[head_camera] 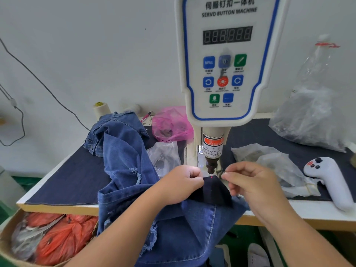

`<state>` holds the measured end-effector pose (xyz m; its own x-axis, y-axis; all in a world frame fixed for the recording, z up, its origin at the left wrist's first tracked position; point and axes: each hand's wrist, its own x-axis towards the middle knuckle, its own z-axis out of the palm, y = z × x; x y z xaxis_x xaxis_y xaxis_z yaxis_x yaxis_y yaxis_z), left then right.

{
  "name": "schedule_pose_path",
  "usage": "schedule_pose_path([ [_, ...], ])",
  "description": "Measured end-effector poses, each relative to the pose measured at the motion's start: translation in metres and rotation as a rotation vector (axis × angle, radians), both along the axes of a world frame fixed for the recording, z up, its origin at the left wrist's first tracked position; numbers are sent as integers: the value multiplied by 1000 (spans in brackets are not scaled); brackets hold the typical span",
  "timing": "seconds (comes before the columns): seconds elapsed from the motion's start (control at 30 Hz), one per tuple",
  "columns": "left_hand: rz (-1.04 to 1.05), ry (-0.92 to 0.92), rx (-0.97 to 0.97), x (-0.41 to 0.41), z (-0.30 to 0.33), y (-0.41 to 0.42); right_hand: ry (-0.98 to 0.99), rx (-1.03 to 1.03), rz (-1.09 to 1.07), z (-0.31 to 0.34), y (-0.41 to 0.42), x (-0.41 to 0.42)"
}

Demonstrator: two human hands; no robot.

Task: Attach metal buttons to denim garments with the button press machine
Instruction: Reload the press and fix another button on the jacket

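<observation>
Dark-covered table [73, 182] carries the button press machine [227, 60], its punch [211, 166] at twelve o'clock just above the denim flap [213, 189] that the left hand [181, 184] pinches, while the right hand [252, 182], equally near, pinches something tiny.

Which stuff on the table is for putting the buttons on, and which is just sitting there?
For the job:
- button machine
- denim garment
- left hand, gripping the denim
- right hand, pinching something small, probably a button

Just lying about:
- pink bag
- thread cone
- white handheld controller
- orange bags in the box below
</observation>
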<state>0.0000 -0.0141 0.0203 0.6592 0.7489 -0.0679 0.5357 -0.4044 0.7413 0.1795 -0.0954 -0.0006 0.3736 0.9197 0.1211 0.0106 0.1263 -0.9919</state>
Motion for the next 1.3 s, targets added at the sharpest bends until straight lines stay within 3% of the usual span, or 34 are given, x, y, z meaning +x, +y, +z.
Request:
schedule_pose_path([
  [0.53, -51, -42, 4, -4, -9, -3, 163, -48, 11, -1, 11, -29],
  [0.8, -58, -39, -3, -6, -10, 0, 380, 5, 66, -4, 8, -30],
  [1.1, -50, -35, 3, -7, -7, 0, 317, 26, 8, 1, 0, -37],
  [1.3, -62, -12, -46, -9, -3, 4, 449, 30, 5, 7, -8, -42],
])
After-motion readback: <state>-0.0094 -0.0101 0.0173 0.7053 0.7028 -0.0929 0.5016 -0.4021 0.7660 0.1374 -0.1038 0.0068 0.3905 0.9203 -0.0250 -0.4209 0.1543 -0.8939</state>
